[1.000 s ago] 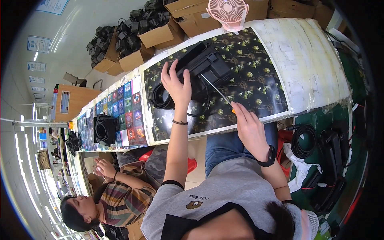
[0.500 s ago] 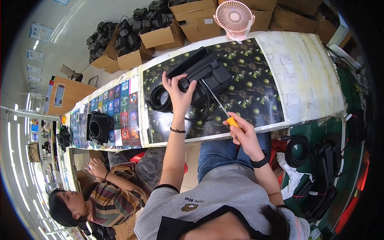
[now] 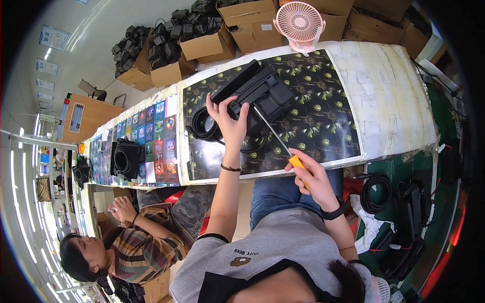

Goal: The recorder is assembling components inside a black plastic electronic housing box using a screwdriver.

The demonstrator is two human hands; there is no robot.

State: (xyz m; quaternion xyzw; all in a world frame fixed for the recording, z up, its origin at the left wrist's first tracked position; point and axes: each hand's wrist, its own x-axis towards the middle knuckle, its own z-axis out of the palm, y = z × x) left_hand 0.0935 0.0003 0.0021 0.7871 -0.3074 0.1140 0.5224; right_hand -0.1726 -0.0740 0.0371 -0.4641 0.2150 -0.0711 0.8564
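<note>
A black plastic case (image 3: 275, 93) with an open lid lies on the dark patterned sheet in front of me. My left hand (image 3: 230, 123) grips its near left edge, thumb and index finger close together and the other fingers raised. A coiled black cable (image 3: 198, 129) lies beside that hand. In my right hand (image 3: 316, 182) is a screwdriver (image 3: 298, 162) with a yellow-orange handle and a long metal shaft. Its tip meets the near side of the case, right of my left thumb. What the tip touches is too small to make out.
A pink fan (image 3: 300, 22) stands at the table's far edge. Cardboard boxes (image 3: 208, 46) of black units are behind. Another cabled black unit (image 3: 126, 159) sits left, near a seated co-worker (image 3: 146, 237). Cables and black parts lie on a green surface (image 3: 399, 169) at right.
My right hand has moved slightly right and toward me, and its grip on the screwdriver handle has turned. The left hand keeps its place on the case.
</note>
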